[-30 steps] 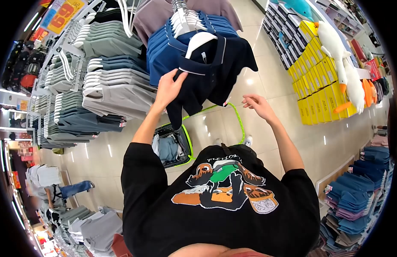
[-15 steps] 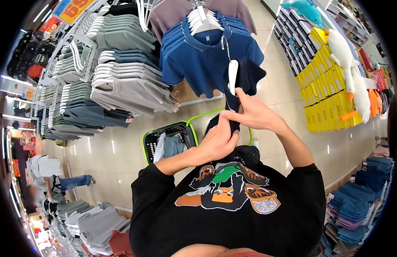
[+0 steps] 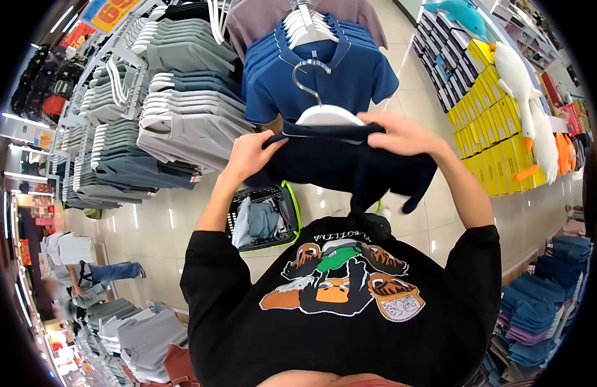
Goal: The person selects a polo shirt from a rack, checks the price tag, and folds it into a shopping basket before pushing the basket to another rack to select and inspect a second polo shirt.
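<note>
A dark navy polo shirt (image 3: 311, 160) hangs spread out in front of my chest, with a white hanger (image 3: 329, 116) rising from its collar. The hanger's metal hook points up and is apart from any rail. My left hand (image 3: 249, 155) pinches the shirt at its left shoulder, beside the collar. On the other side my right hand (image 3: 403, 134) is closed on the collar edge, close to the hanger's right arm. The shirt's lower part droops in loose folds. Just beyond it hang several blue polo shirts (image 3: 350, 80) on white hangers.
On the floor below stands a black basket with a green rim (image 3: 293, 213), holding folded clothes (image 3: 263, 219). Racks of grey shirts (image 3: 182, 132) line the left. Yellow boxes (image 3: 489, 145) and plush geese (image 3: 514, 77) are at right. A person in jeans (image 3: 115, 272) stands at far left.
My hands have moved apart, the left one to the left and up, the right one slightly right. The bunched shirt is now spread between them, and the hanger has turned to face me.
</note>
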Action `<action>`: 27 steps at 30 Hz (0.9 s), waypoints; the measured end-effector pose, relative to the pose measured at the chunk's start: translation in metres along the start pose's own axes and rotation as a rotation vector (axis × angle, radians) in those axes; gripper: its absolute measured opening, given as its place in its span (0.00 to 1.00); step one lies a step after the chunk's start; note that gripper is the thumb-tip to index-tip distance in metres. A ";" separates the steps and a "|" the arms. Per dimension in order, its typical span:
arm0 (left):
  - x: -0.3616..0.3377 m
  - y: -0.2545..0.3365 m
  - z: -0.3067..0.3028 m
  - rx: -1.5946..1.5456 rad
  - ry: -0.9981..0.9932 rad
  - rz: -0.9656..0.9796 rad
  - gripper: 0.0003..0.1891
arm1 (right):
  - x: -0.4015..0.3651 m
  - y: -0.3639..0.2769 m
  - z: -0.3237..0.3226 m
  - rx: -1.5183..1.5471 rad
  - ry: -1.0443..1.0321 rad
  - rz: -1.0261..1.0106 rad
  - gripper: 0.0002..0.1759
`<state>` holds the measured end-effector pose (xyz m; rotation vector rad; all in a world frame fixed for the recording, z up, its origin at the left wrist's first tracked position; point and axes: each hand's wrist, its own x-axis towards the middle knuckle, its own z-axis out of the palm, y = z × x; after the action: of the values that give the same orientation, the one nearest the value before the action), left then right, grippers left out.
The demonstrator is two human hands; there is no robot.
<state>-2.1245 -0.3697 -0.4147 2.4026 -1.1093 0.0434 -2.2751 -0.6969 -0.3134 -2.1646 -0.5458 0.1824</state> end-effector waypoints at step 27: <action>0.056 -0.037 0.028 -0.177 0.357 -0.054 0.21 | 0.062 0.114 -0.014 -0.753 0.708 0.063 0.22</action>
<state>-2.0646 -0.4017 -0.4422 2.1578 -0.8454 0.3290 -2.1791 -0.7395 -0.3906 -2.7311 -0.1257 -0.8576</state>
